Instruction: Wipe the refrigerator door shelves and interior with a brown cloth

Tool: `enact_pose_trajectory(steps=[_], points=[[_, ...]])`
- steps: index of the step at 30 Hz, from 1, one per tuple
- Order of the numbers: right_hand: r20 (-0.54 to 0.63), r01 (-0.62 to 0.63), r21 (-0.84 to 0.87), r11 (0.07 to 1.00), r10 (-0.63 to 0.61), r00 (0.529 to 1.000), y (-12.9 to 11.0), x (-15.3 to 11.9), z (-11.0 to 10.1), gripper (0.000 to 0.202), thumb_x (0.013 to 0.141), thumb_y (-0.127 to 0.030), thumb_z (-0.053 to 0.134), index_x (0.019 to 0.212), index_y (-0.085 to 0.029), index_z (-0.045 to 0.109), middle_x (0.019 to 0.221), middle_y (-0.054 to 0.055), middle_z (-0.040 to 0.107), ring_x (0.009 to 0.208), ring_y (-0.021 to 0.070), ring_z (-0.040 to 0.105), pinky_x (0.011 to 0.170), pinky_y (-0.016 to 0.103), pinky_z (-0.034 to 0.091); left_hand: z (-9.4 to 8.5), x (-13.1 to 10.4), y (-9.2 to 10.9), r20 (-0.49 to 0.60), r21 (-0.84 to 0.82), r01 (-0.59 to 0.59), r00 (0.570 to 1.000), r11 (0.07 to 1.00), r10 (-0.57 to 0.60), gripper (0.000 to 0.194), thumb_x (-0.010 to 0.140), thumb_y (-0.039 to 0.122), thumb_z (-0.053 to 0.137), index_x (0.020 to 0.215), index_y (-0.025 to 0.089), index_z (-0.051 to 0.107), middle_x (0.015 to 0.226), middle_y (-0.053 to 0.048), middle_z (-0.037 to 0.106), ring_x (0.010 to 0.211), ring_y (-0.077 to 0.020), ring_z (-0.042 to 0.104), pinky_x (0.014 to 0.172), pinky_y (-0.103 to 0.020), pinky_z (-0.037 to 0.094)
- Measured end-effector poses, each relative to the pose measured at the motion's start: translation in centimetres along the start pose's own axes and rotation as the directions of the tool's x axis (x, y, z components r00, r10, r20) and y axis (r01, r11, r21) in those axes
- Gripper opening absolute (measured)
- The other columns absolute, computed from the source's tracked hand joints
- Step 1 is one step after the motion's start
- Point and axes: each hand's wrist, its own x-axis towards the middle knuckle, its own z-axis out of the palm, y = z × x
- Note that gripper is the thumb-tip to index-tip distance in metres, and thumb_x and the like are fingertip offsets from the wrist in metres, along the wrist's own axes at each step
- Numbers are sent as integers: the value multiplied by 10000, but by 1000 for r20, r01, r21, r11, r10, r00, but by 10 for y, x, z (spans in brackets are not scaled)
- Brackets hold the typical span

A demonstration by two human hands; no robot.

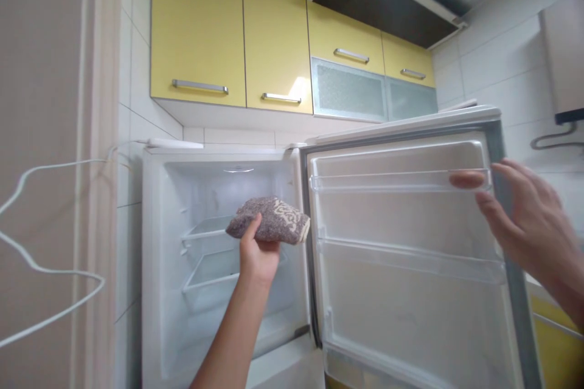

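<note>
Held up in front of the fridge compartment (173,316), my left hand (259,255) is closed around a folded cloth (269,222), grey-purple with a cream pattern and a pale edge at its right end. My thumb lies over the cloth, while the other fingers are hidden under it. To the right, my right hand (531,219) has its fingers apart beside the free edge of the open fridge door (406,310). Whether its fingertips touch the door cannot be told. A brown oval shape (468,180) shows at the clear upper door shelf (383,180).
Inside the fridge, clear shelves (207,267) sit at two levels. Yellow wall cabinets (198,30) hang above, one raised flap (378,0) standing open. A white cable (55,267) loops at the left by the door frame (98,194). The fridge door reaches far right.
</note>
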Motion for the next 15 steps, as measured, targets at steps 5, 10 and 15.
enact_pose_trajectory(steps=[5, 10, 15], points=[[368, -304, 574, 760, 92, 925, -113, -115, 33, 424, 847, -591, 554, 1261, -520, 605, 1333, 26, 677, 1191, 373, 635, 1014, 634, 507, -77, -4, 14, -138, 76, -14, 990, 997, 25, 306, 814, 111, 653, 1090, 234, 701, 1003, -7, 787, 878, -131, 714, 778, -250, 576], [971, -960, 226, 164, -114, 209, -208, -262, 132, 693, 781, -806, 518, 1153, -262, 731, 1213, 134, 737, 1158, 320, 657, 1089, 530, 448, -149, -15, 12, -322, 171, 231, 932, 958, -167, 326, 819, 255, 659, 1136, 191, 696, 962, -54, 803, 926, -225, 749, 876, -389, 607], [901, -832, -285, -476, -429, -63, -242, -349, 209, 854, 623, -905, 552, 1046, -188, 741, 1091, 158, 767, 990, 288, 722, 938, 443, 530, -195, -25, 20, -377, 272, 642, 756, 717, -534, 549, 803, 518, 643, 1217, 159, 675, 1000, -136, 802, 960, -353, 757, 898, -535, 601]])
